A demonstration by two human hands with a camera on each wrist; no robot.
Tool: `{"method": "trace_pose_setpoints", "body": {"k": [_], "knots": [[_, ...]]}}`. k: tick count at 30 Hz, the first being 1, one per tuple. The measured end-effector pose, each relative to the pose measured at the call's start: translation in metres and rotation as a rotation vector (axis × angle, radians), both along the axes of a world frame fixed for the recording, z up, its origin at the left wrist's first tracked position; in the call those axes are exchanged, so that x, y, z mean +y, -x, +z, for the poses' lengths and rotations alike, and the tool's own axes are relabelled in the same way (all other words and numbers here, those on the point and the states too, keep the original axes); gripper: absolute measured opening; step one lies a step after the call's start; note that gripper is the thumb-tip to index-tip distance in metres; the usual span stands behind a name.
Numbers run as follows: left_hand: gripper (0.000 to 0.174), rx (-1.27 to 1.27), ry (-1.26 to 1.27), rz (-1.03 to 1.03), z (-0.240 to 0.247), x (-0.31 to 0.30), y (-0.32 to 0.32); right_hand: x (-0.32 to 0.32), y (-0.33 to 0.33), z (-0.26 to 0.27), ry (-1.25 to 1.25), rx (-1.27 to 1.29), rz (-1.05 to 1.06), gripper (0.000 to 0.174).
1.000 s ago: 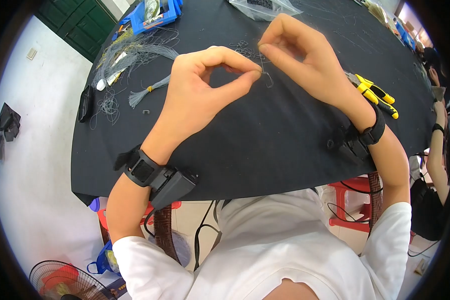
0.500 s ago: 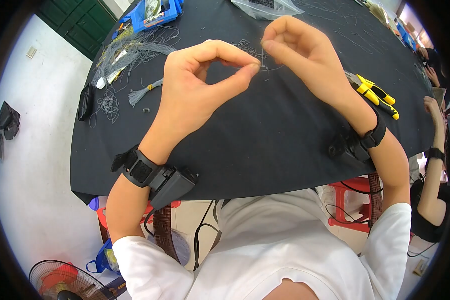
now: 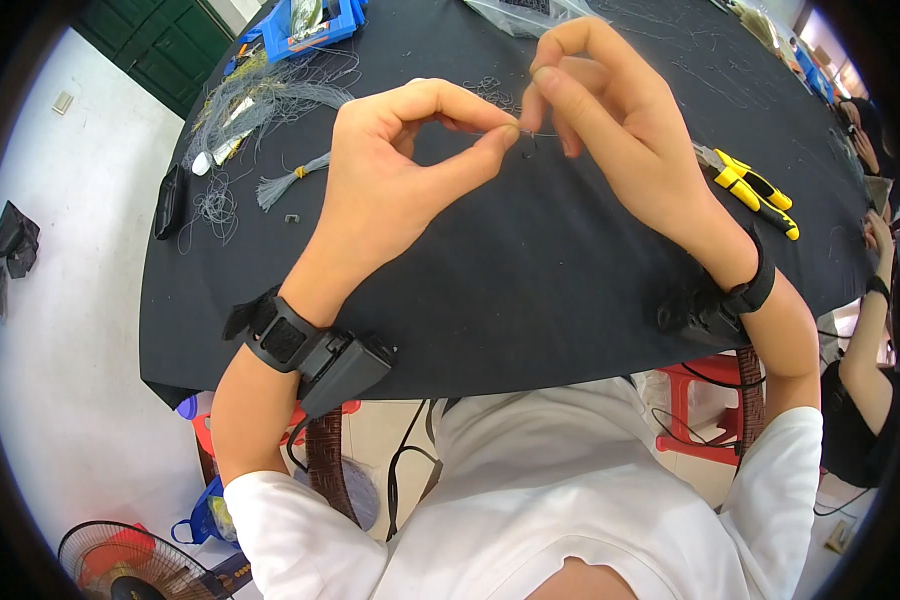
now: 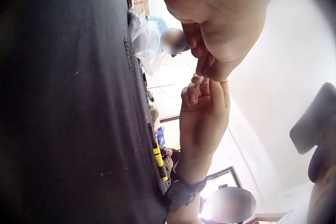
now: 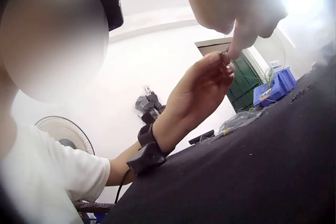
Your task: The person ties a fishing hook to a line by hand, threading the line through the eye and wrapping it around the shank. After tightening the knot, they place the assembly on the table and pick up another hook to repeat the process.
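My left hand pinches a small fish hook between thumb and index fingertip, over the far middle of the table. Most of the hook is hidden by the fingertips. From there a thin fishing line leads toward my right hand. That hand is raised just to the right, thumb against its bent index finger, with the line at its fingers. Its lower fingertips reach close to the left fingertips. Behind the hands a pile of hooks lies on the black cloth.
Yellow-black pliers lie beside the right wrist. To the left are a tied bundle of line, loose tangled line and a black case. A blue bin and a clear plastic bag stand at the back.
The left hand has shifted slightly left and up, still pinching the hook. The right hand's fingers have spread and lowered toward the left fingertips, and its thumb has risen along the index finger.
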State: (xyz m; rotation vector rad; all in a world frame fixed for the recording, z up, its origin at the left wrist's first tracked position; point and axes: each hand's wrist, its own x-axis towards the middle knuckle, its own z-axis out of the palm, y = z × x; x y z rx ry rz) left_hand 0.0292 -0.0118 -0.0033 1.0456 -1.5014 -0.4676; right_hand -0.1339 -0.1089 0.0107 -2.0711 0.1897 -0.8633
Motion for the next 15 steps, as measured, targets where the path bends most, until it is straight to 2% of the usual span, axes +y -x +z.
{"method": "trace_pose_setpoints", "body": {"k": [4, 7, 15], "knots": [[0.01, -0.043, 0.009, 0.025, -0.001, 0.0, 0.0, 0.005, 0.0, 0.001, -0.008, 0.043, -0.06, 0.011], [0.01, -0.003, -0.015, 0.014, 0.001, 0.002, 0.006, 0.002, -0.007, -0.013, -0.006, -0.093, -0.014, 0.011], [0.01, 0.043, -0.008, 0.018, 0.001, 0.003, 0.013, 0.013, -0.009, -0.014, 0.046, -0.067, -0.143, 0.011]]}}
